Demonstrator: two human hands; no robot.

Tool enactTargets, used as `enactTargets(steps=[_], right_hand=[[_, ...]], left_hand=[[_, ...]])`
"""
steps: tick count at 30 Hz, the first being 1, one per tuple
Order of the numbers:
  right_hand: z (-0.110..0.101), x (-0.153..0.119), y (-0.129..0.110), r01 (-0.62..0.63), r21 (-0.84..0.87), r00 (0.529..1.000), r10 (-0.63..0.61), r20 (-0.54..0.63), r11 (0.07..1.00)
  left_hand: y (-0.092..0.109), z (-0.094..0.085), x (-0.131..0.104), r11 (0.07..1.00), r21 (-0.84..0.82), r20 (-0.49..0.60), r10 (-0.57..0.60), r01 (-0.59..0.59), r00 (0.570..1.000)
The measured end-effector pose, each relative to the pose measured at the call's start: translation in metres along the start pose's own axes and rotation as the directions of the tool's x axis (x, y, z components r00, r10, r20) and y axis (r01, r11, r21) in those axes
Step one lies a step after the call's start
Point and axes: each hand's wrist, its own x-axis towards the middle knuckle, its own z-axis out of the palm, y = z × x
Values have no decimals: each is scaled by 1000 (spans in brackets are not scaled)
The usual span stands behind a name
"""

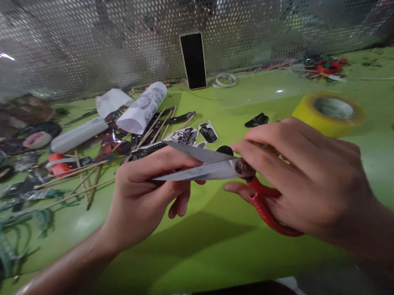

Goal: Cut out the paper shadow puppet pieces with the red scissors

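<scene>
My right hand [310, 176] is closed around the red-handled scissors [202, 168]. Their metal blades point left and stand apart. Behind and below the blades is my left hand [147, 193], its fingers curled; the blades partly cover them, so what they pinch is hidden. A small black rounded piece [225, 150] shows at the upper blade near the pivot; I cannot tell which hand it rests against. Beyond the hands lie a black cutout [257, 120] and printed paper cutouts [208, 133] on the green table [190, 263].
A phone [193, 60] leans upright against the perforated metal panel [124, 31]. Yellow tape [326, 113] stands near my right hand. Rolled printed paper [142, 108], wooden sticks [95, 181] and green scraps [7, 238] clutter the left. A white ring [224, 80] lies by the phone.
</scene>
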Motion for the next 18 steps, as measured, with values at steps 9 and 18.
enactTargets(steps=[9, 18], right_hand=[[2, 0, -2, -26, -3, 999, 26, -22, 1000], [4, 1, -2, -40, 76, 999, 42, -26, 996]], left_hand=[[4, 6, 1, 1000, 23, -37, -2, 2, 999], [6, 7, 0, 1000, 8, -64, -4, 5, 998]])
